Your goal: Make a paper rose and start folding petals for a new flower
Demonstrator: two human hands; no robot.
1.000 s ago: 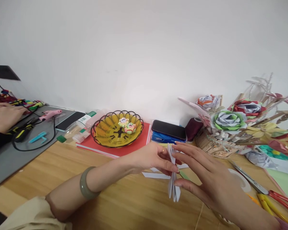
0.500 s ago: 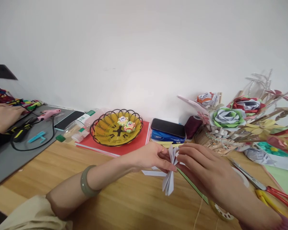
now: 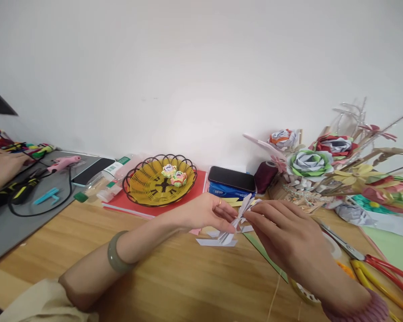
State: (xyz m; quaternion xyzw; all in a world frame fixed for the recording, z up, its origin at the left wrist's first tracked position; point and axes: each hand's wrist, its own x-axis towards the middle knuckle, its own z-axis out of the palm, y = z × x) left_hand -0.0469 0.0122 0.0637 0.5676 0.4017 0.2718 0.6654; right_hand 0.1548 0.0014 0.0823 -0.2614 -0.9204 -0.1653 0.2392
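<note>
A folded white paper fan [image 3: 229,233], pleated and pinched at its middle, is held just above the wooden table [image 3: 174,281]. My left hand [image 3: 204,213], with a ring and a green bangle on the wrist, pinches the fan from the left. From the right, my right hand [image 3: 282,232] grips the fan's middle with its fingertips. White paper strips [image 3: 215,242] lie on the table under the fan, and a green paper sheet [image 3: 265,255] lies under my right hand.
A yellow wire basket [image 3: 147,184] holding two paper flowers sits on a red book. A phone [image 3: 231,178] rests on a blue packet. Paper roses [image 3: 309,163] stand at the right, scissors [image 3: 372,264] near them. Another person's hand [image 3: 0,167] rests on a grey mat at the left.
The fan has tilted from upright to slanting, its lower end swinging left and dropping toward the table. Both hands moved slightly left and my right fingers closed on its middle.
</note>
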